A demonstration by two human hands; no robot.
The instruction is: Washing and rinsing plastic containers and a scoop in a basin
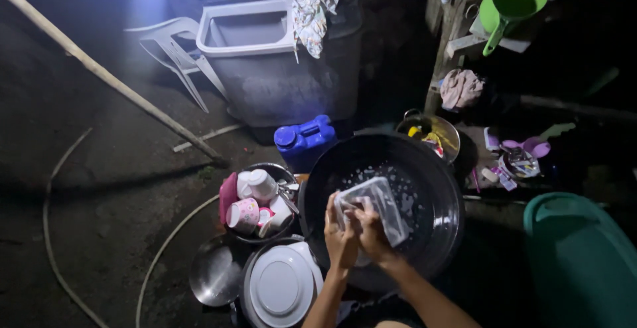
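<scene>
A grey washing machine (279,69) with a white-rimmed tub stands at the back of the dim yard, a patterned cloth (310,9) draped over its corner and a white plastic chair (174,49) just beside it on the left. At the right edge sits a large teal tub (584,262), only partly in view. In the middle of the concrete floor (99,189) lies a wide black basin (424,189), flecked inside with suds. Over this basin both hands work on a clear plastic container (379,205), rectangular and tilted. The left hand (340,238) is closed around its lower left edge, and the right hand (371,232) grips it from below and in front, the fingers curled onto its wall; both hold the same container.

Left of the basin stands a smaller dark bowl (265,169) filled with cups and mugs, one of them a pink patterned cup (243,214). Below it a stack of white plates (282,285) rests in a round pan, with a metal lid (215,271) touching its left side. A blue jerrycan (304,139) stands between the washing machine and the basin. Behind the basin is a small pot (431,132) with yellowish scraps. A green dipper (507,6) hangs on the post at upper right. A thin hose (50,222) curves across the floor.
</scene>
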